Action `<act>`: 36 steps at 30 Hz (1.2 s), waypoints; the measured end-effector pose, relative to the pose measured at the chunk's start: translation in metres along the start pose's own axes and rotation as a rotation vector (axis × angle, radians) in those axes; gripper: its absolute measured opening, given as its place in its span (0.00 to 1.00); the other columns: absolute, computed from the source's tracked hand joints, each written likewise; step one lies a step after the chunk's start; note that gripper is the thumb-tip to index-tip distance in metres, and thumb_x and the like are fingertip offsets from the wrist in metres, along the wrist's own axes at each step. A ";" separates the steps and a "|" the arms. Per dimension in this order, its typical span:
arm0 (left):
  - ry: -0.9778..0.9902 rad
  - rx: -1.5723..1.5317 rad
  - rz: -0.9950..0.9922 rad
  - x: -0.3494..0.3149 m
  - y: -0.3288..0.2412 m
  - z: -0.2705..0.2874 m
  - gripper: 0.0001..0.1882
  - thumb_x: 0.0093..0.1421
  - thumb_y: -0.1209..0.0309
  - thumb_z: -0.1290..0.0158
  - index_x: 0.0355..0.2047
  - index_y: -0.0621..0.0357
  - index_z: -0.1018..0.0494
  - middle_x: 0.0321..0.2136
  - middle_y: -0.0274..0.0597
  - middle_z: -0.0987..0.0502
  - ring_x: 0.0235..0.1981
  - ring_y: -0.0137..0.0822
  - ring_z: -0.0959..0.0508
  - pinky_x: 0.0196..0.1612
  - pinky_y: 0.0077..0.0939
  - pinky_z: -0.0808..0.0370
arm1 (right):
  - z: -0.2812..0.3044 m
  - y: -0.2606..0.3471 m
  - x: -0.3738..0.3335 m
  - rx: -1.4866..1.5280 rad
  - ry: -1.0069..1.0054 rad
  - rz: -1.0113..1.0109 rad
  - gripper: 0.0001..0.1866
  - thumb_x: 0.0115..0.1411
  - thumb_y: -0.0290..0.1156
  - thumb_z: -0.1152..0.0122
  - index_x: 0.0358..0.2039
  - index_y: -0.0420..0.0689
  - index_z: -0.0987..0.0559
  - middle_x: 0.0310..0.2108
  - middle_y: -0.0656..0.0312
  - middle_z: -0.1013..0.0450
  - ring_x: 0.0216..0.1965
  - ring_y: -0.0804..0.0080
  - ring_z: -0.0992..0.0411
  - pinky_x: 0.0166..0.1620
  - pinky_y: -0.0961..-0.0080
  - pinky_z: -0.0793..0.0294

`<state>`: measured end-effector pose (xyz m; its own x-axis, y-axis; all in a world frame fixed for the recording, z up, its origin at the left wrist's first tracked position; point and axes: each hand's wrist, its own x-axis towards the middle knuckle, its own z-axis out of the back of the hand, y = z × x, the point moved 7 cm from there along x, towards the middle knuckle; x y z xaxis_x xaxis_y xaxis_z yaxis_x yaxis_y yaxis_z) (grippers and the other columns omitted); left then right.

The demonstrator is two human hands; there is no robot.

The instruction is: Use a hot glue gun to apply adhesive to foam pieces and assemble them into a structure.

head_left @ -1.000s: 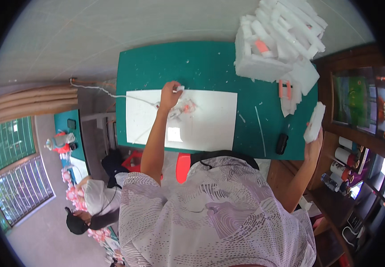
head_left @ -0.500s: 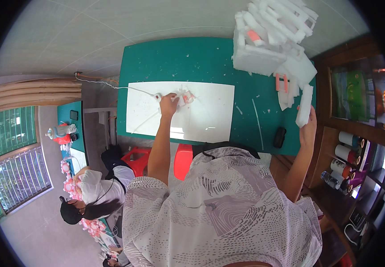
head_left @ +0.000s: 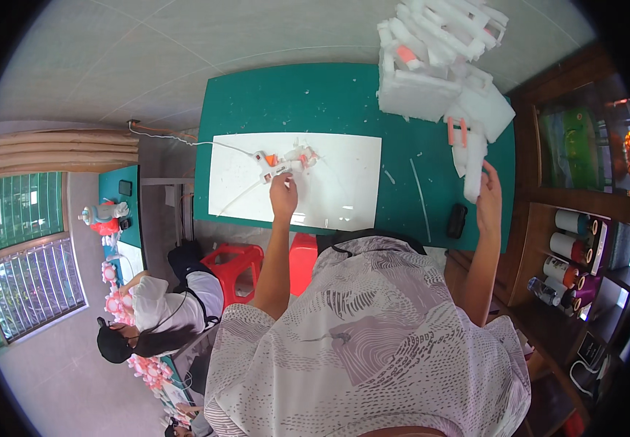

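Observation:
My left hand [head_left: 284,195] is at the near edge of a white glue gun [head_left: 280,169], its fingertips by the body and its fingers loosely apart. The glue gun lies on a white board [head_left: 337,193], with a thin translucent glue stick [head_left: 240,199] stretching toward the board's near left corner. An orange part [head_left: 271,159] shows beside it. Just beyond are small pink and white scraps [head_left: 305,155]. On the right, my right hand [head_left: 488,200] holds a long white foam strip [head_left: 475,175] along its side, against other foam pieces; the thumb is hard to make out.
A heap of white foam pieces [head_left: 420,95] stands at the far right of the green table [head_left: 293,95]. A black case [head_left: 457,221] lies near the right edge. A white cord [head_left: 224,145] crosses the left edge. Red stools [head_left: 235,273] and a seated person [head_left: 166,306] are left.
My left hand has drawn back toward me from the glue gun, uncovering its body and orange part. My right hand has brought the foam strip leftward to the foam pieces.

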<state>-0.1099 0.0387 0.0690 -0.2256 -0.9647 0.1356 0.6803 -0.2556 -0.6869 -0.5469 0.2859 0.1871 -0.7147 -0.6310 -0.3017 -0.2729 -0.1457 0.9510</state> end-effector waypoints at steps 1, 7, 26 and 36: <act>0.054 -0.030 -0.007 -0.004 0.000 -0.009 0.08 0.54 0.78 0.48 0.36 0.63 0.26 0.33 0.51 0.26 0.29 0.48 0.26 0.36 0.36 0.29 | -0.007 -0.003 -0.001 -0.031 0.029 -0.015 0.21 0.65 0.26 0.52 0.58 0.40 0.36 0.39 0.64 0.27 0.37 0.82 0.30 0.39 0.84 0.32; 0.121 0.137 -0.134 -0.002 -0.003 -0.031 0.09 0.54 0.76 0.48 0.37 0.61 0.25 0.36 0.54 0.27 0.34 0.51 0.24 0.37 0.39 0.27 | -0.031 -0.004 -0.012 -0.126 0.158 0.007 0.22 0.64 0.24 0.51 0.58 0.40 0.36 0.36 0.64 0.28 0.35 0.81 0.30 0.38 0.84 0.31; 0.514 -0.884 0.140 -0.025 -0.214 -0.060 0.24 0.65 0.68 0.51 0.59 0.56 0.44 0.39 0.47 0.27 0.27 0.28 0.25 0.28 0.18 0.29 | -0.146 -0.033 -0.055 -0.473 0.307 0.201 0.24 0.52 0.27 0.39 0.49 0.39 0.33 0.34 0.55 0.28 0.36 0.67 0.27 0.41 0.72 0.30; 0.587 -0.705 -0.088 -0.026 -0.238 -0.045 0.11 0.61 0.73 0.46 0.43 0.63 0.29 0.31 0.42 0.25 0.24 0.25 0.29 0.26 0.20 0.32 | -0.167 0.006 -0.060 -0.580 0.322 0.506 0.18 0.54 0.25 0.45 0.47 0.43 0.31 0.35 0.47 0.27 0.36 0.46 0.27 0.38 0.63 0.29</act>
<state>-0.2976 0.1271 0.1963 -0.7047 -0.7081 -0.0437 0.1050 -0.0432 -0.9935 -0.3977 0.1958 0.2220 -0.4186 -0.8999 0.1221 0.4696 -0.0994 0.8773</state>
